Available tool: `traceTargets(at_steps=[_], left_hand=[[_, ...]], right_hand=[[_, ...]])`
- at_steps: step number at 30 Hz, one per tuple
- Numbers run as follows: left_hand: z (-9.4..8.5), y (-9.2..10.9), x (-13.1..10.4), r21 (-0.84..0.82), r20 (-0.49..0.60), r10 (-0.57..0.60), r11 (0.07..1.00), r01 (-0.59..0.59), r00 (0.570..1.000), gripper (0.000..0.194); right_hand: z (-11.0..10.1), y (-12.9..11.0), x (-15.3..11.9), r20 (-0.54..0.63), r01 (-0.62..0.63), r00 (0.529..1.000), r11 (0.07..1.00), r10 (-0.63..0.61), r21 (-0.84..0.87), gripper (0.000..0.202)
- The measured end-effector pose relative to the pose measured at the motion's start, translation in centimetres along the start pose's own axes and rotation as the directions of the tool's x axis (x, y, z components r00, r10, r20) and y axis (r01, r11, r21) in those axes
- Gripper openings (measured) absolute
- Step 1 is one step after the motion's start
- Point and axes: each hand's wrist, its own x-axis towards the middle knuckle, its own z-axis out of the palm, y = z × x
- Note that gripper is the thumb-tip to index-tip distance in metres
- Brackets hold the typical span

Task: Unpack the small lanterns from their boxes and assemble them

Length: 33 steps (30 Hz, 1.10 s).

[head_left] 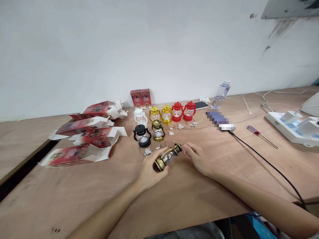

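Tilted on its side, a small bronze-coloured lantern (169, 155) is gripped round its base by my left hand (151, 171). At the lantern's top end, my right hand (196, 156) pinches a thin wire handle (178, 142). Whether the wire touches the lantern I cannot tell. Just beyond stand a black lantern (142, 136) and another bronze lantern (158, 131). Behind them are a white lantern (141, 117), two gold lanterns (166, 115) and two red lanterns (189, 111). Small metal parts and bent wires (148, 151) lie in front of the lanterns.
Opened red boxes (74, 154) lie at the left; two closed red boxes (141, 99) stand against the wall. To the right are a water bottle (220, 94), a phone (201, 105), a cabled pixelated device (217, 119), a screwdriver (261, 135) and a power strip (281, 126).
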Motion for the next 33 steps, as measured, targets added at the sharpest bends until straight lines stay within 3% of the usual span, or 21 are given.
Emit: traceTargets(at_steps=[4, 8, 10, 12, 15, 19, 21, 23, 25, 28, 31, 33], left_hand=[[0.8, 0.7, -0.9, 0.000, 0.135, 0.129, 0.991, -0.130, 0.982, 0.058], [1.0, 1.0, -1.0, -0.068, 0.133, 0.074, 0.996, -0.065, 0.988, 0.056], [0.8, 0.9, -0.6, -0.185, 0.115, 0.005, 0.983, 0.017, 0.993, 0.050], [0.5, 0.7, -0.3, -0.373, 0.099, -0.112, 0.917, 0.141, 0.989, 0.046], [0.5, 0.4, 0.1, -0.661, 0.142, -0.311, 0.678, 0.324, 0.940, 0.045], [0.4, -0.1, 0.5, -0.857, 0.199, -0.499, 0.328, 0.397, 0.843, 0.037], [0.2, -0.2, 0.9, -0.894, 0.228, -0.592, 0.188, 0.408, 0.773, 0.024], [-0.1, -0.3, 1.2, -0.908, 0.268, -0.642, 0.081, 0.411, 0.718, 0.015], [-0.4, -0.2, 1.5, -0.911, 0.312, -0.630, 0.016, 0.413, 0.711, 0.015], [-0.6, 0.0, 1.6, -0.910, 0.349, -0.590, -0.025, 0.415, 0.728, 0.017], [-0.5, 0.0, 1.6, -0.907, 0.349, -0.596, -0.020, 0.420, 0.724, 0.015], [-0.4, 0.0, 1.6, -0.905, 0.345, -0.602, -0.009, 0.426, 0.720, 0.013]], right_hand=[[-0.4, 0.0, 0.6, -0.009, -0.001, 1.000, 0.999, 0.000, -0.039, 0.038], [-0.6, 0.4, 1.3, -0.020, -0.084, 0.996, 0.979, 0.089, 0.185, 0.037], [-0.8, 0.9, 1.9, -0.055, -0.134, 0.986, 0.934, 0.161, 0.331, 0.037], [-1.1, 1.3, 2.5, -0.048, -0.189, 0.971, 0.875, 0.235, 0.446, 0.038], [-1.5, 1.8, 3.2, 0.015, -0.267, 0.954, 0.826, 0.299, 0.496, 0.042], [-1.9, 2.1, 3.1, 0.021, -0.262, 0.964, 0.924, 0.266, 0.279, 0.042], [-2.0, 2.0, 2.8, -0.021, -0.199, 0.980, 0.980, 0.199, 0.012, 0.043], [-2.1, 1.7, 2.5, -0.052, -0.072, 0.997, 0.950, 0.059, -0.304, 0.043], [-2.0, 1.4, 2.2, -0.025, 0.041, 0.998, 0.836, -0.065, -0.548, 0.042], [-1.7, 1.0, 1.8, 0.070, 0.104, 0.995, 0.718, -0.076, -0.688, 0.043], [-1.2, 1.1, 1.4, 0.120, 0.173, 0.985, 0.729, -0.125, -0.662, 0.041], [-0.9, 1.3, 1.0, 0.082, 0.221, 0.973, 0.766, -0.216, -0.604, 0.035]])
